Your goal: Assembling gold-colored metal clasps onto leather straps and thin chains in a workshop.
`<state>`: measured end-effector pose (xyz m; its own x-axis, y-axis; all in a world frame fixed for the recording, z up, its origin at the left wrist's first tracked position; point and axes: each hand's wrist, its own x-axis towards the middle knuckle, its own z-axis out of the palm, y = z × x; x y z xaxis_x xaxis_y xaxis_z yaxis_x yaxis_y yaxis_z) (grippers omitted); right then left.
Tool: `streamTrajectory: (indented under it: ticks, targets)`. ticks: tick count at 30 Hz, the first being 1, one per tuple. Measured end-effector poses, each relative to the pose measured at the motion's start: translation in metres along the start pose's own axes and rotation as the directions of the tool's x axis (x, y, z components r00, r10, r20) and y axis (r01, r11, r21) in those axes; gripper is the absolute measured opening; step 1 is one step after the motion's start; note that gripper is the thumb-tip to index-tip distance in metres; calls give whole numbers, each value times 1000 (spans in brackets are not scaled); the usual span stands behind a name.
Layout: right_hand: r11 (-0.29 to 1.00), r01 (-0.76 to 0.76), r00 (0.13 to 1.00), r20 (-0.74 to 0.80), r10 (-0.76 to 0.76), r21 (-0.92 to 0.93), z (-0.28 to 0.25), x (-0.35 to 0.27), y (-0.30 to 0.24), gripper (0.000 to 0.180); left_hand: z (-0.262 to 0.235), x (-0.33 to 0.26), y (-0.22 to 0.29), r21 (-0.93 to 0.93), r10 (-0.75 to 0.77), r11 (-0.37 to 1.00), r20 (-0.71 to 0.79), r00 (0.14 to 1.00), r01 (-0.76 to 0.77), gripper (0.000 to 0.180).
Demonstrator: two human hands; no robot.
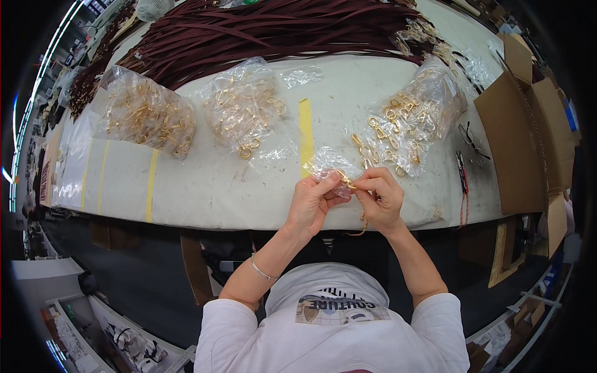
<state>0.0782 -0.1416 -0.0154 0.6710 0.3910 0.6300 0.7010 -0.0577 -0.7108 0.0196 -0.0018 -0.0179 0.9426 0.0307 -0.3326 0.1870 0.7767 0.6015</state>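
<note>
Over the table's front edge, my two hands meet at a small gold snap hook (346,179). My left hand (311,202) is closed on it, with crumpled clear plastic (329,161) around its fingers. The fingertips of my right hand (382,200) pinch the other end of the hook. Just beyond them, several gold snap hooks (378,129) spill from an opened clear bag (443,93). A thin orange cord (363,225) hangs below my right hand; its upper end is hidden.
Two more clear bags of gold hooks, a left bag (149,115) and a middle bag (242,102), lie farther left. Burgundy straps (267,31) heap across the back. At right are a cardboard box (510,137), eyeglasses (474,142) and a red-handled tool (462,173). Yellow tape (306,130) marks the table.
</note>
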Motion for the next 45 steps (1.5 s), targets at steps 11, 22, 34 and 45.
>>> streamTrajectory:
  ticks: [11,22,34,45]
  targets:
    - [664,-690,720,363,591,287,-11,20,0,10,-1,4,4,306,60,949,47,997,-72,13]
    - [917,-391,884,248,397,-74,8,8,-12,10,-12,14,-7,298,220,936,-79,972,-188,13]
    - [577,-679,707,193,681,453,10,-1,-9,6,-8,5,-3,128,92,988,-66,994,-83,13]
    - [-41,-731,506,581,638,682,2,-2,-1,5,-18,5,2,11,-6,1000,162,987,4,23]
